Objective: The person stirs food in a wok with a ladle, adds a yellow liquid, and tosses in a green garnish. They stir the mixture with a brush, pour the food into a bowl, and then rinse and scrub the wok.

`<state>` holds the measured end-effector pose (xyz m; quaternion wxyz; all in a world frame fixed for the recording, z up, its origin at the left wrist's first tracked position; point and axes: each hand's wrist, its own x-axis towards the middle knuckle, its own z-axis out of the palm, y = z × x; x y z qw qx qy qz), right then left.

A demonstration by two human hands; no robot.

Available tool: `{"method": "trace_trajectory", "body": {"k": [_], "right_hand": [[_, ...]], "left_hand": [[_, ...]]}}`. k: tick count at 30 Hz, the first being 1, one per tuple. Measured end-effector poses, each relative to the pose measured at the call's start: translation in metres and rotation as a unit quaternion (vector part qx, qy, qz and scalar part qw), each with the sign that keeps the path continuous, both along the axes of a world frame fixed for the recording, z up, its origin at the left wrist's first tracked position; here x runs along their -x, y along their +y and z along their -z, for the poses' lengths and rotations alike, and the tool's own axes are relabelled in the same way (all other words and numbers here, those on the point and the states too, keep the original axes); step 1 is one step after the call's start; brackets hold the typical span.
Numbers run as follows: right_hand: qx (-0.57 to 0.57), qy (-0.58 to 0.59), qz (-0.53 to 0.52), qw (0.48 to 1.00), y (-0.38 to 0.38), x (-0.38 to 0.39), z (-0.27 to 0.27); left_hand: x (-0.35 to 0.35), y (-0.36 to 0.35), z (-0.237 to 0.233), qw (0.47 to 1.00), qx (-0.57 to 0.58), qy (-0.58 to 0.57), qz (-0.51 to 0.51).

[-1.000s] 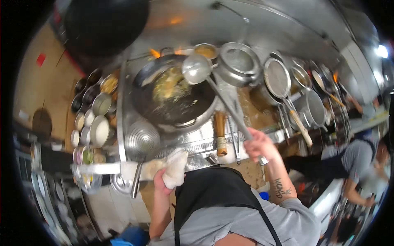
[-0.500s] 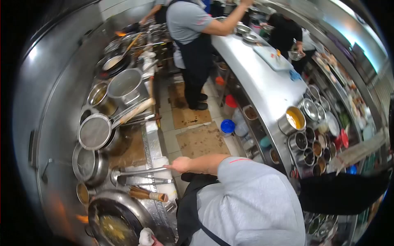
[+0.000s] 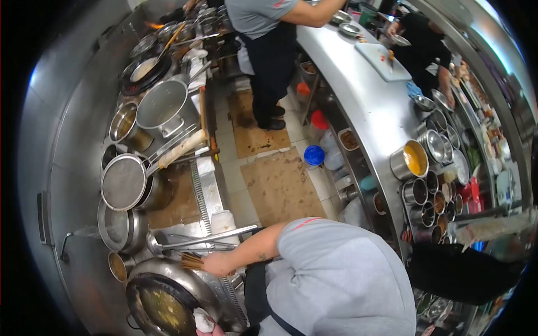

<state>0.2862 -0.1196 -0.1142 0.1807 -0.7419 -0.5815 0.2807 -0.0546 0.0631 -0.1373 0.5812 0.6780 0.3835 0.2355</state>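
Note:
My right hand (image 3: pixel 220 264) is closed round the bound end of a bamboo brush (image 3: pixel 191 261), its bristles pointing left over the metal stove edge. Just above lies a ladle (image 3: pixel 213 238) with a long metal handle. Near the bottom, my left hand (image 3: pixel 210 330), partly cut off by the frame, holds a white cloth (image 3: pixel 203 320) against the rim of a wok (image 3: pixel 143 299). Yellowish bits and liquid lie in the wok.
A mesh strainer (image 3: pixel 124 182), a large pot (image 3: pixel 162 107) and a small pot (image 3: pixel 119 266) stand along the stove. A co-worker (image 3: pixel 272 61) stands ahead beside the steel counter (image 3: pixel 358 101). Another person (image 3: pixel 423 47) is behind it. A blue-lidded tub (image 3: pixel 314 155) sits on the floor.
My right hand has left the ladle handle, moved down and left, and taken hold of the bamboo brush. My left hand stays at the wok rim with the cloth. The view has shifted slightly.

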Motion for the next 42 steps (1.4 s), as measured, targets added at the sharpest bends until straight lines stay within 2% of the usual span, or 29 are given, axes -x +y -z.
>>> {"method": "trace_trajectory", "body": {"k": [2,3,5,6,7,8,9,10,11,12,13,15,17,18,19,20,22,24,25,26,27,29,31,32,34,37,40,41,42], "right_hand": [[0.126,-0.044,-0.128,0.983,0.028,0.029,0.007],[0.122,-0.057,-0.062,0.989,0.025,0.039,0.017],[0.068,-0.048,0.086,0.993,0.022,0.056,0.034],[0.057,-0.002,0.048,0.997,0.025,0.046,0.047],[0.048,0.047,0.01,0.998,0.027,0.037,0.064],[0.178,0.14,-0.047,0.973,0.035,0.02,0.061],[0.202,0.277,0.005,0.939,0.025,0.007,0.056],[0.18,0.444,0.111,0.871,0.012,0.0,0.03],[0.141,0.561,0.169,0.798,0.007,-0.002,0.0],[0.106,0.609,0.188,0.763,0.006,-0.004,-0.029],[0.079,0.617,0.134,0.771,0.003,-0.008,-0.054],[0.018,0.514,0.068,0.855,0.023,-0.023,-0.08],[-0.042,0.295,-0.113,0.948,0.09,-0.019,-0.145],[0.039,0.217,-0.123,0.968,0.117,-0.002,-0.196],[0.0,0.094,-0.223,0.97,0.155,-0.01,-0.188],[0.048,-0.071,-0.274,0.958,0.181,0.015,-0.225],[0.228,-0.15,-0.381,0.883,0.246,0.046,-0.213],[0.213,-0.209,-0.423,0.856,0.281,0.099,-0.183],[0.13,-0.323,-0.615,0.707,0.312,0.129,-0.152],[0.04,-0.41,-0.76,0.503,0.347,0.152,-0.114],[0.087,-0.328,-0.615,0.712,0.384,0.161,-0.065],[0.121,-0.196,-0.368,0.901,0.374,0.17,-0.042],[0.082,-0.142,-0.262,0.951,0.314,0.202,-0.105],[0.095,-0.18,-0.326,0.923,0.306,0.194,-0.118],[0.124,-0.25,-0.451,0.848,0.298,0.164,-0.136],[0.21,-0.283,-0.412,0.841,0.295,0.159,-0.169],[-0.016,-0.392,-0.567,0.724,0.337,0.17,-0.095],[0.024,-0.165,-0.305,0.938,0.316,0.2,-0.116],[0.05,-0.014,-0.25,0.967,0.321,0.21,-0.093]], "left_hand": [[-0.002,0.012,0.007,0.991,0.105,-0.007,-0.088],[0.011,0.01,0.009,0.977,0.152,-0.021,-0.151],[0.013,-0.026,-0.026,0.893,0.304,-0.124,-0.308],[-0.025,-0.043,-0.071,0.807,0.398,-0.217,-0.379],[-0.044,-0.056,-0.097,0.78,0.427,-0.257,-0.377],[-0.056,-0.063,-0.104,0.78,0.444,-0.292,-0.331],[-0.051,-0.067,-0.087,0.783,0.416,-0.322,-0.332],[-0.058,-0.066,-0.084,0.76,0.424,-0.337,-0.359],[-0.057,-0.066,-0.08,0.76,0.428,-0.364,-0.326],[-0.059,-0.066,-0.075,0.741,0.427,-0.385,-0.348],[-0.061,-0.068,-0.075,0.733,0.437,-0.386,-0.351],[-0.07,-0.072,-0.068,0.698,0.438,-0.413,-0.387],[-0.071,-0.064,-0.053,0.685,0.448,-0.416,-0.397],[-0.07,-0.064,-0.047,0.683,0.453,-0.423,-0.386],[-0.072,-0.063,-0.039,0.692,0.443,-0.409,-0.397],[-0.074,-0.062,-0.034,0.7,0.435,-0.393,-0.407],[-0.08,-0.064,-0.058,0.672,0.45,-0.393,-0.438],[-0.089,-0.067,-0.07,0.637,0.415,-0.416,-0.499],[-0.091,-0.067,-0.065,0.651,0.396,-0.405,-0.504],[-0.093,-0.066,-0.057,0.665,0.379,-0.395,-0.509],[-0.093,-0.064,-0.05,0.673,0.374,-0.389,-0.506],[-0.096,-0.066,-0.041,0.695,0.368,-0.372,-0.494],[-0.087,-0.066,-0.074,0.683,0.363,-0.361,-0.521],[-0.084,-0.069,-0.085,0.676,0.364,-0.353,-0.535],[-0.087,-0.068,-0.063,0.673,0.379,-0.374,-0.513],[-0.091,-0.066,-0.05,0.674,0.386,-0.383,-0.499],[-0.085,-0.066,-0.058,0.684,0.392,-0.37,-0.492],[-0.083,-0.07,-0.063,0.683,0.398,-0.365,-0.491],[-0.082,-0.071,-0.071,0.68,0.394,-0.364,-0.499]]}}
